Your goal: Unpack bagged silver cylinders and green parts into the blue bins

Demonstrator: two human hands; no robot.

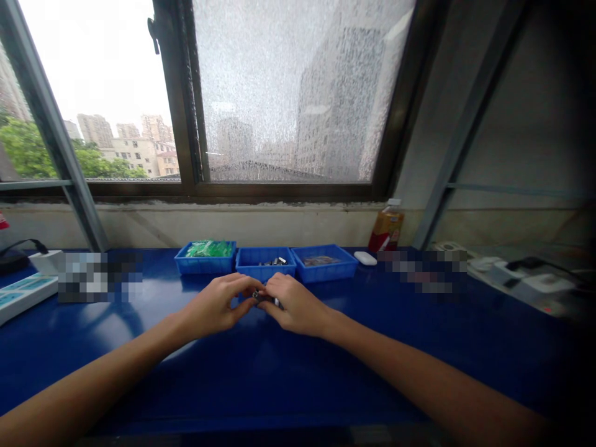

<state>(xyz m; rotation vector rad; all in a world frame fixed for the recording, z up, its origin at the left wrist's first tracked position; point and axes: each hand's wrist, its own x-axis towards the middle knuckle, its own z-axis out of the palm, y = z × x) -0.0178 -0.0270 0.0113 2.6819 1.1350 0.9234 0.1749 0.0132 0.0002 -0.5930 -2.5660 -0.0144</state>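
Observation:
My left hand and my right hand meet fingertip to fingertip above the blue table. Between them is a small dark, shiny metal part, pinched by the left thumb and forefinger. The right fingers are closed at its other side, and a pale bit shows under the right palm. Fingers hide most of what is held. Just beyond the hands stands a blue bin with a few small metal pieces in it.
Left of the middle bin is a blue bin of green packets; to its right, another bin holds thin pieces. A white case and a bottle stand farther right. Power strips lie at both sides.

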